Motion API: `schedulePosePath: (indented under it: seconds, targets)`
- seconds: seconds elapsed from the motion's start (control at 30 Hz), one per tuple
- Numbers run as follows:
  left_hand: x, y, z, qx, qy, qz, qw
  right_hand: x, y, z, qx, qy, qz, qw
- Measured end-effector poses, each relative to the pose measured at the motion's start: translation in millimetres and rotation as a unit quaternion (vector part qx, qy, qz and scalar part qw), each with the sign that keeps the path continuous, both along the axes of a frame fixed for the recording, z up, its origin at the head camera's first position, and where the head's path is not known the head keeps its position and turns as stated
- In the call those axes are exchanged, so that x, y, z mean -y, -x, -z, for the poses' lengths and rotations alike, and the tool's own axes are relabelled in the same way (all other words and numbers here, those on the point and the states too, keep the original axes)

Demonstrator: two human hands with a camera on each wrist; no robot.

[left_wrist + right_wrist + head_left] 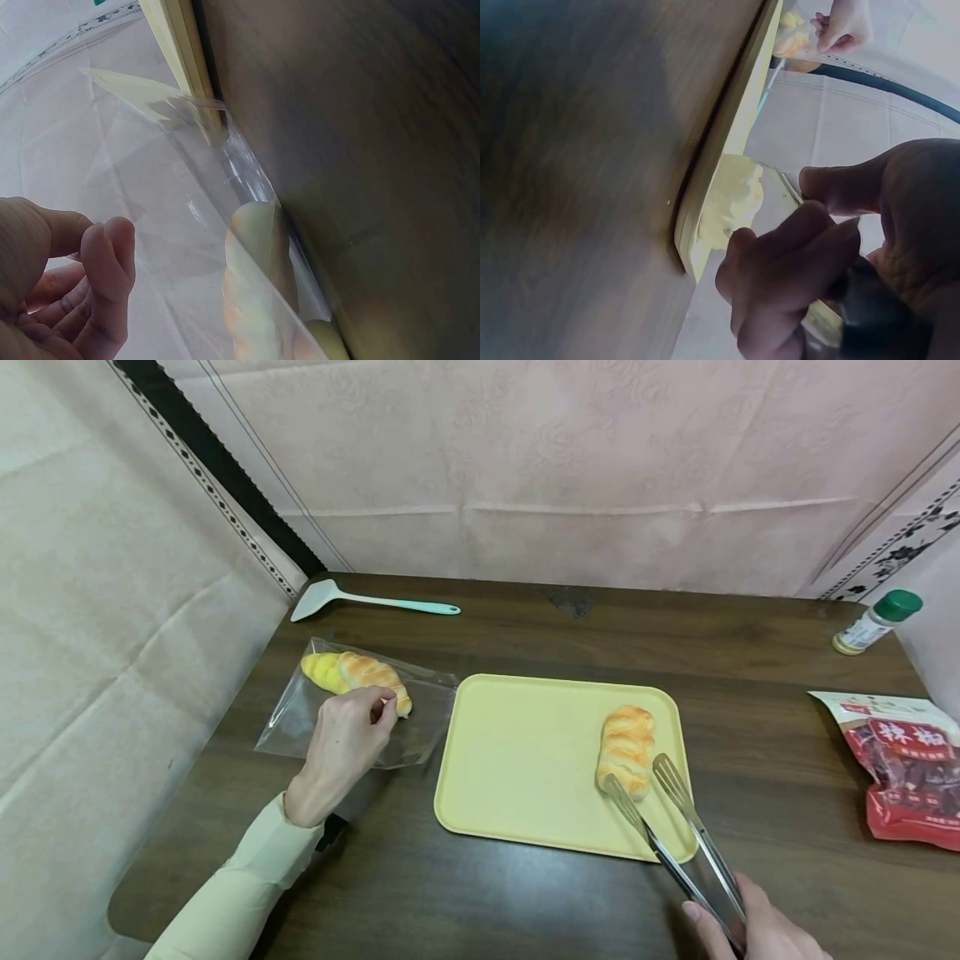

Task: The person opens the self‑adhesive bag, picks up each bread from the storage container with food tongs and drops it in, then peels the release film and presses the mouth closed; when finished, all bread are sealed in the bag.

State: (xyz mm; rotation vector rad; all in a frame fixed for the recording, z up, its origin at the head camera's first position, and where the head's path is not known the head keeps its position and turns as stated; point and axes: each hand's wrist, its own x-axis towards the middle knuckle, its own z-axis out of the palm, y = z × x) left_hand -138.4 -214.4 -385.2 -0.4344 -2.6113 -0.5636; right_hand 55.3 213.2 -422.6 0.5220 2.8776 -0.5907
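Note:
My left hand [351,727] hovers over a clear plastic bag [288,731] at the left, its thumb and fingertips curled together. No held item shows between them, and in the left wrist view the bag's edge runs apart from the fingers [109,259]. Inside the bag lie a golden bread roll [367,671] and a yellow bread-like piece [324,671]. My right hand [757,927] grips metal tongs [712,852]. The tongs' tips straddle the near end of another bread roll [626,743] lying on the right of a pale yellow tray [517,760].
A pale green spatula [375,600] lies at the back left of the table [540,902]. At the right are a small green-capped bottle [873,622] and a red food packet [903,777]. Cloth hangs [525,460] behind the table.

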Motion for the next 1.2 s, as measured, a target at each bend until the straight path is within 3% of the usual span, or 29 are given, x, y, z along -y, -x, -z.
schedulePosePath:
  seconds: [0.1, 0.2, 0.37, 0.43, 0.5, 0.6, 0.7, 1.2]
  targets:
    - [-0.1, 0.4, -0.7, 0.0, -0.001, 0.0, 1.0, -0.2, 5.0, -5.0, 0.034, -0.002, 0.009, 0.9994]
    - [-0.1, 0.6, -1.2, -0.002, 0.0, -0.001, 1.0, 1.2, 5.7, -7.1, 0.028, -0.004, 0.009, 0.9995]
    - [-0.6, 0.6, -0.6, -0.003, 0.002, 0.001, 1.0, 9.1, -1.0, -0.1, -0.059, -0.013, -0.001, 0.9982]
    - [-0.8, 0.5, -0.2, -0.003, 0.002, 0.001, 1.0, 11.7, -1.4, 3.0, -0.065, -0.013, -0.001, 0.9978]
    - [-0.9, 0.7, 0.0, -0.004, 0.003, 0.0, 1.0, 13.0, 0.8, 5.2, -0.048, -0.01, 0.0, 0.9988]
    - [-1.2, 1.2, 0.4, -0.004, 0.003, -0.001, 1.0, 10.2, 7.4, 4.5, 0.029, 0.0, -0.015, 0.9995]
    - [-1.5, 2.0, 0.6, -0.004, 0.003, -0.001, 1.0, 7.5, 12.9, 3.5, 0.071, 0.0, -0.034, 0.9969]
    - [-2.7, 2.3, 0.9, 0.003, 0.002, -0.005, 1.0, -4.6, 26.6, -4.9, 0.074, -0.001, -0.047, 0.9962]
